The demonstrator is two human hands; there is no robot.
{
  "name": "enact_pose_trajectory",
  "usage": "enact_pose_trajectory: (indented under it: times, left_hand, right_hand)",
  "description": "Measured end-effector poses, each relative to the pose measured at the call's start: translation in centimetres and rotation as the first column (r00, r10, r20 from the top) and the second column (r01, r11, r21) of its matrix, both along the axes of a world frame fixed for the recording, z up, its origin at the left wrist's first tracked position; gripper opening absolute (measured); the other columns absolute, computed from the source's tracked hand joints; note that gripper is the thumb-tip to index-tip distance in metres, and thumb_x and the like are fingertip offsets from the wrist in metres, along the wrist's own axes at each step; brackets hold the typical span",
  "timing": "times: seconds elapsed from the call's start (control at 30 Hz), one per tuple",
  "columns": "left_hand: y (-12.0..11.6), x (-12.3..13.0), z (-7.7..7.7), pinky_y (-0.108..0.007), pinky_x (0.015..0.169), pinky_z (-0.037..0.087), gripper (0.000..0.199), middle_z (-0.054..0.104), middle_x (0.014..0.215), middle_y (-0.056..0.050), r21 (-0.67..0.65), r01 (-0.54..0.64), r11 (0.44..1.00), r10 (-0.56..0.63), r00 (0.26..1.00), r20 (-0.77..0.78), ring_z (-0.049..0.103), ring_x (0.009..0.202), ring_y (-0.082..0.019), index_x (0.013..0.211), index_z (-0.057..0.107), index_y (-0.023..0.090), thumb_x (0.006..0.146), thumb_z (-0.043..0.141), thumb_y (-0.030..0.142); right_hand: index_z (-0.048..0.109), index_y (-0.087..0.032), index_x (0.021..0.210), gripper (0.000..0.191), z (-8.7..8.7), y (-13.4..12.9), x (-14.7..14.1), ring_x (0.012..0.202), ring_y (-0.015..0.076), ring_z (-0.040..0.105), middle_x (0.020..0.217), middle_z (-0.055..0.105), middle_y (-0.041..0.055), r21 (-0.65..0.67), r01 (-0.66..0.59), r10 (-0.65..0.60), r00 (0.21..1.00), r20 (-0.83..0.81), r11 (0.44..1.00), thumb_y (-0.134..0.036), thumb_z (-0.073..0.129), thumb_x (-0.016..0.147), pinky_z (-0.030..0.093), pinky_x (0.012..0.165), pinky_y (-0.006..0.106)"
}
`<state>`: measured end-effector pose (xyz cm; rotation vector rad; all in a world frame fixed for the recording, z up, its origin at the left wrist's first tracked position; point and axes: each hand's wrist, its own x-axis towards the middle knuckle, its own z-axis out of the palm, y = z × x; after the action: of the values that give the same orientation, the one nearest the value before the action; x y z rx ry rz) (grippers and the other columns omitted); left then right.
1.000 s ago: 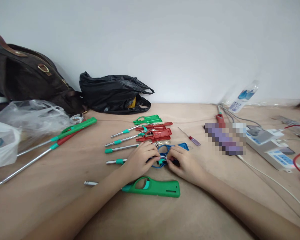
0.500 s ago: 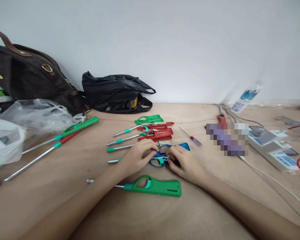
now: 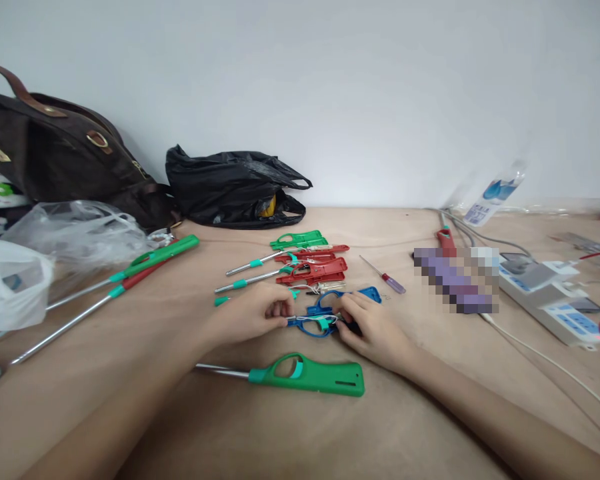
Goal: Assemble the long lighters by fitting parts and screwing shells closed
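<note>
An opened blue lighter (image 3: 314, 327) with a teal trigger and white wires lies between my hands. The fingers of my left hand (image 3: 265, 313) are closed on its tube end. My right hand (image 3: 367, 327) is closed round the handle end, which its fingers partly hide. A second blue shell half (image 3: 371, 293) shows just behind. Beyond are opened red lighters (image 3: 320, 269) with metal tubes and a green shell (image 3: 300, 240). Nearer me lies a whole green lighter (image 3: 310, 375), its tube tip hidden by my left forearm.
A screwdriver (image 3: 393, 283) lies right of the red shells. Two long lighters (image 3: 155, 257) and plastic bags (image 3: 75, 233) are at the left, a black bag (image 3: 235, 187) at the back. A power strip (image 3: 545, 300) and cables lie right.
My left hand has moved left from the blue lighter's trigger area to its tube end. My right hand has stayed at the handle end.
</note>
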<state>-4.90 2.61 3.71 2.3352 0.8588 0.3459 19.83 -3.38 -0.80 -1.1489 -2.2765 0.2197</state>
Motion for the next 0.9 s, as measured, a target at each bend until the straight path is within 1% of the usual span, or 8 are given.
enact_pose_trajectory:
  times: [0.07,0.17,0.27,0.4,0.53,0.6,0.77,0.9]
  left_hand:
    - [0.0,0.0,-0.1,-0.021,0.055,0.040,0.008,0.061,0.072,0.000,0.011,0.013,1.000,-0.014,1.000,0.003,0.055,0.063,-0.013,0.077,0.062,0.017,0.075,0.055,0.014]
    - [-0.1,-0.1,-0.2,-0.021,0.054,0.040,0.009,0.060,0.069,0.001,-0.009,0.037,0.999,-0.036,0.999,0.004,0.054,0.059,-0.012,0.075,0.063,0.017,0.073,0.055,0.012]
    - [-0.1,0.1,0.0,-0.021,0.055,0.040,0.009,0.061,0.070,0.000,-0.007,0.040,0.999,-0.040,0.999,-0.002,0.055,0.061,-0.013,0.072,0.063,0.017,0.072,0.056,0.012]
    - [-0.3,0.4,0.4,-0.022,0.054,0.036,0.011,0.058,0.065,0.001,0.062,0.024,0.998,-0.022,0.999,-0.034,0.052,0.061,-0.013,0.063,0.059,0.017,0.072,0.055,0.012]
    - [-0.4,0.6,0.4,-0.023,0.056,0.034,0.016,0.054,0.062,0.002,0.119,0.040,0.992,-0.035,0.999,-0.038,0.049,0.059,-0.013,0.058,0.051,0.018,0.071,0.051,0.008]
    - [-0.5,0.6,0.3,-0.023,0.057,0.034,0.017,0.055,0.063,0.002,0.142,0.042,0.989,-0.035,0.998,-0.053,0.049,0.059,-0.013,0.058,0.049,0.018,0.071,0.049,0.007]
    - [-0.9,0.6,-0.2,-0.024,0.058,0.035,0.017,0.057,0.068,-0.001,0.229,0.013,0.973,0.013,0.994,-0.112,0.052,0.064,-0.015,0.061,0.052,0.017,0.074,0.048,0.007]
    - [-1.2,0.4,-0.6,-0.025,0.059,0.037,0.019,0.058,0.073,-0.002,0.252,0.000,0.968,0.039,0.988,-0.149,0.054,0.066,-0.016,0.065,0.055,0.017,0.080,0.047,0.008]
  right_hand:
    - [0.046,-0.021,0.085,0.011,0.0,0.0,0.0,0.079,0.0196,0.055,0.084,0.059,0.0043,0.004,0.002,-0.002,1.000,0.010,1.000,-0.011,0.048,0.082,0.042,0.065,0.030]
    - [0.047,-0.021,0.086,0.011,-0.1,0.0,0.0,0.077,0.0194,0.055,0.083,0.059,0.0041,0.012,0.004,-0.005,1.000,0.013,1.000,-0.011,0.049,0.082,0.042,0.064,0.030]
    - [0.047,-0.021,0.086,0.011,-0.1,0.0,0.0,0.076,0.0192,0.054,0.083,0.059,0.0041,0.015,0.006,-0.007,1.000,0.013,1.000,-0.011,0.048,0.082,0.041,0.063,0.029]
    - [0.046,-0.021,0.084,0.011,-0.1,0.0,0.0,0.077,0.0192,0.054,0.083,0.059,0.0044,0.019,0.003,-0.003,1.000,0.007,1.000,-0.011,0.048,0.083,0.041,0.064,0.030]
    - [0.044,-0.022,0.082,0.011,-0.1,0.0,-0.1,0.079,0.0198,0.055,0.083,0.058,0.0043,0.013,-0.005,0.004,1.000,0.007,1.000,-0.011,0.047,0.084,0.042,0.066,0.031]
    - [0.043,-0.022,0.082,0.011,0.0,-0.1,-0.1,0.079,0.0200,0.054,0.083,0.057,0.0043,0.011,-0.003,0.003,1.000,0.008,1.000,-0.011,0.047,0.084,0.042,0.066,0.031]
    - [0.045,-0.021,0.085,0.010,0.2,-0.1,-0.2,0.079,0.0204,0.054,0.083,0.057,0.0046,0.014,-0.006,0.006,1.000,0.023,1.000,-0.011,0.046,0.085,0.043,0.066,0.032]
    - [0.045,-0.021,0.083,0.010,0.2,0.0,-0.2,0.079,0.0210,0.054,0.083,0.058,0.0051,0.018,-0.002,0.002,1.000,0.030,1.000,-0.011,0.046,0.085,0.043,0.066,0.032]
